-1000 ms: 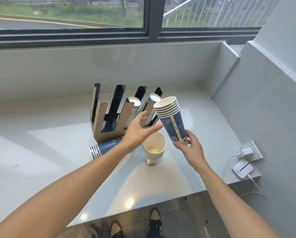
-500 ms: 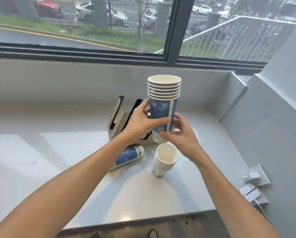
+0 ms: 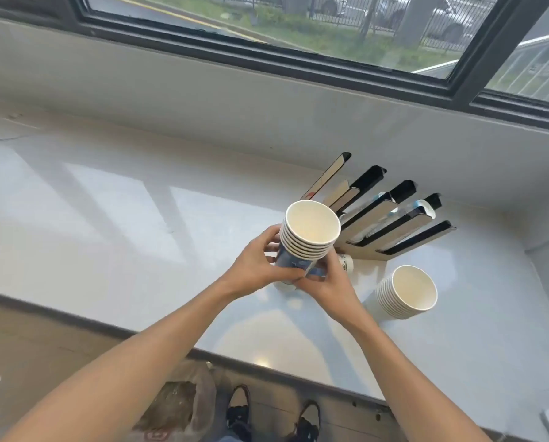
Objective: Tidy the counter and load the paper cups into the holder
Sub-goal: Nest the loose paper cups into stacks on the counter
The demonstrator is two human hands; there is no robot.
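My fingers (image 3: 268,242) are wrapped around a nested stack of cups (image 3: 308,239), the left hand (image 3: 260,269) closed on the blue wall from the left side and the right hand (image 3: 327,282) closed under and around the base. The stack is held in the air above the counter (image 3: 139,234), mouth up and tipped toward me, just left of and nearer than the holder (image 3: 391,218).

I judge these paper cups very light and easy to crush: the walls give under a squeeze, the rolled rims are the stiff part. So I keep the grip low on the outer cup's wall and base, pressing gently, and I would expect the inner cups to slide if I tip it far.

A second stack (image 3: 405,291) stands on the counter to the right, near the holder's front edge. Another cup (image 3: 346,262) lies just behind my right hand; it is mostly hidden.

Compared with half a second ago, the view has swung left and downward, so I now see into the top cup. The stack sits lower and closer to me, and both hands have kept their hold on it.
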